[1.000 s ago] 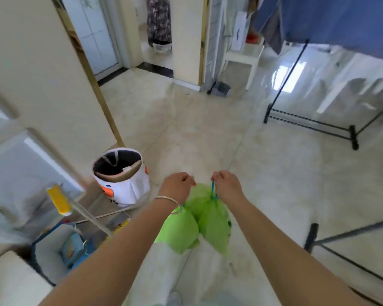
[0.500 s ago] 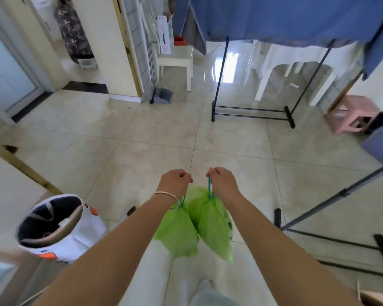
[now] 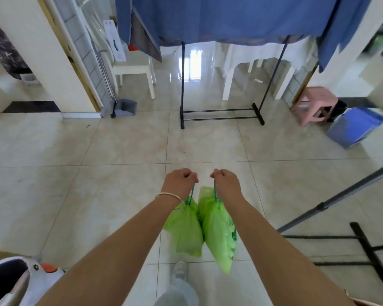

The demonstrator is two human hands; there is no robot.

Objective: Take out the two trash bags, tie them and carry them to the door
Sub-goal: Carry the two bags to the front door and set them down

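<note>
Down at the lower left corner of the tiled floor [image 3: 42,186] stands a white bin [image 3: 20,281] with a dark, bagless inside, which fits the bags already being out. Further up on that side, a grey dustpan [image 3: 125,108] leans beside a doorway wall, next to a white plastic stool [image 3: 134,72].

Toward the middle, the left hand [image 3: 180,182], a thin bangle [image 3: 169,196] on its wrist, is curled into a fist around a teal drawstring; its fingers are folded tight over the cord. From it hangs the left green trash bag [image 3: 185,230], cinched at the neck, well off the floor. Just beside it, touching along their sides, the right green trash bag [image 3: 218,237] hangs lower from the right hand [image 3: 226,183], whose fingers are likewise clenched on a drawstring. Both arms reach forward, probably to keep the bags away from the legs while walking; a shoe [image 3: 179,269] shows below them.

Straight ahead a black clothes rack [image 3: 221,113] draped with blue cloth [image 3: 226,18] blocks the direct line, so I judge the carry needs a way round it. At the right edge sit a pink stool [image 3: 314,106] and a blue basket [image 3: 355,127], with a second rack's base [image 3: 367,250] nearer. Which opening is the target door I cannot tell.
</note>
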